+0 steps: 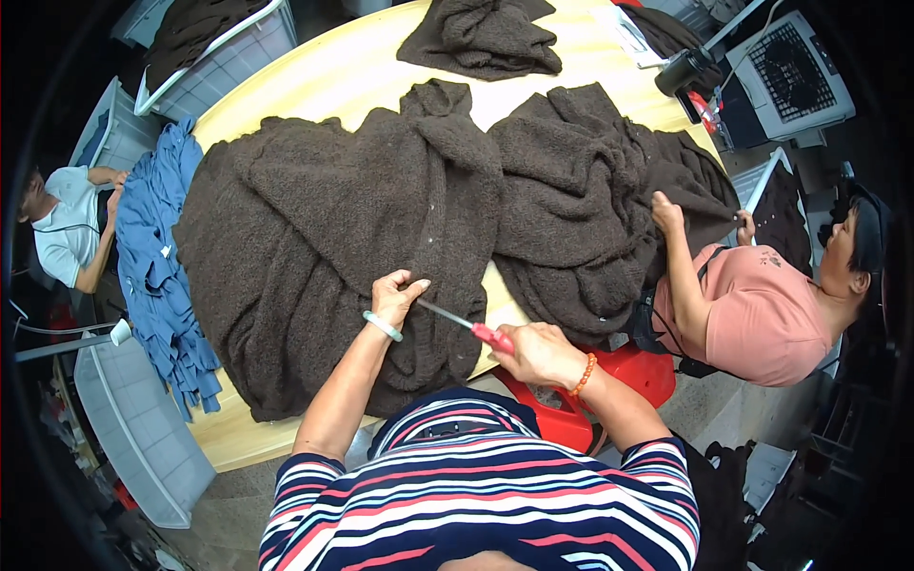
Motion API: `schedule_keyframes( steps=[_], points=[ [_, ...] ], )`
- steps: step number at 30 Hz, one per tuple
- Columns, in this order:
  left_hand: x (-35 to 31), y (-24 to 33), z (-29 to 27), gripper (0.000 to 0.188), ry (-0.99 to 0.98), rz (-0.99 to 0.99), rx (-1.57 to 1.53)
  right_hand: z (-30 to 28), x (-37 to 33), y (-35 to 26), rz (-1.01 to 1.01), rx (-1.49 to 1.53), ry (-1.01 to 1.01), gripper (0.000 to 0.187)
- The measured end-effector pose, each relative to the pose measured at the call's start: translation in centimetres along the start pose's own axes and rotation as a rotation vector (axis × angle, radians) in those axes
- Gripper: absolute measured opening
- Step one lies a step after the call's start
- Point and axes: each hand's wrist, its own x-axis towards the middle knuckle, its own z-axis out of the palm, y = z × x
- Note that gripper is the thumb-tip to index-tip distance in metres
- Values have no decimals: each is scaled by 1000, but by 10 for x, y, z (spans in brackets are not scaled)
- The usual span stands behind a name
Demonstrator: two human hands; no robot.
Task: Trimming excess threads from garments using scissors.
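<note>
A heap of dark brown fleecy fabric [328,205] is spread in thick folds across the table before me. My left hand [392,297], with a pale bangle at the wrist, pinches a bit of this fabric near its front part. To the right, my right hand [543,354], with an orange bead bracelet, is closed round the handle of a red-handled tool [491,337] that looks like a screwdriver. Its thin metal shaft slants up and left toward my left fingers. The tip lies close to the fabric by my left hand; whether it touches cannot be made out.
More brown fabric [571,181] lies to the right, held by a co-worker in pink [762,309]. Another brown bundle [481,38] is at the far side. Blue garments [162,257] hang over the table's left edge beside another person [71,214]. A red stool [638,374] stands near my right elbow.
</note>
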Motion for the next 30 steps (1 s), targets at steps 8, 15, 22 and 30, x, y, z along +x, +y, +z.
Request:
schedule_keyframes(
  steps=[8, 15, 22, 30],
  points=[
    [51, 50, 20, 15, -198, -325, -468, -6, 9, 12, 27, 96, 214, 26],
    [72, 23, 33, 6, -120, -166, -42, -13, 24, 27, 162, 51, 278, 25],
    [68, 4, 31, 11, -35, 34, 174, -13, 24, 36, 92, 16, 227, 28],
    [66, 6, 23, 12, -110, -47, -18, -19, 33, 35, 31, 33, 208, 26]
  ],
)
